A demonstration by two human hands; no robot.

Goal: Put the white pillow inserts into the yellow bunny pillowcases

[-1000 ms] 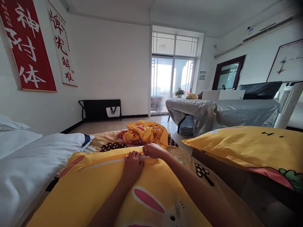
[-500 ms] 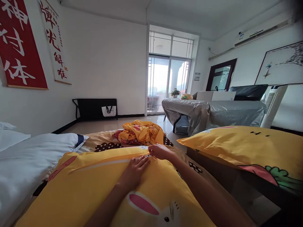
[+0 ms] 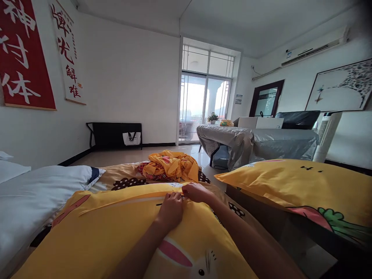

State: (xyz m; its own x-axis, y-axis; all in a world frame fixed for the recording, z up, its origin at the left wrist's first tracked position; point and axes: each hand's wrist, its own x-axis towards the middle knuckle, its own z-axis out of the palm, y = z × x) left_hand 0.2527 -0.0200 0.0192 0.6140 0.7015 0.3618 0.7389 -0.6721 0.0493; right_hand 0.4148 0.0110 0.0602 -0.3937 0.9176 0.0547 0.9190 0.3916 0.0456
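A yellow pillowcase (image 3: 113, 232) printed with a rabbit lies plump in front of me. A long slit (image 3: 128, 200) with a paler strip inside runs across its far part. My left hand (image 3: 171, 209) rests on the cloth at the right end of this slit, fingers curled and closed on the edge. Right beside it, my right hand (image 3: 195, 192) is closed in a pinch on the same edge. The fingertips of both hands nearly meet, and whatever small part lies between them is too hidden to make out.
Another yellow pillow (image 3: 285, 186) lies to the right on a dark surface. White pillows (image 3: 58, 190) are at the left. Crumpled yellow cloth (image 3: 174, 164) lies on the brown bedding beyond. Further off stand a plastic-covered table (image 3: 223, 133) and a black folded frame (image 3: 113, 135).
My left hand has gone from lying flatter to curled fingers, closer to the right hand. The right hand stays at the same spot on the edge. The view has shifted slightly.
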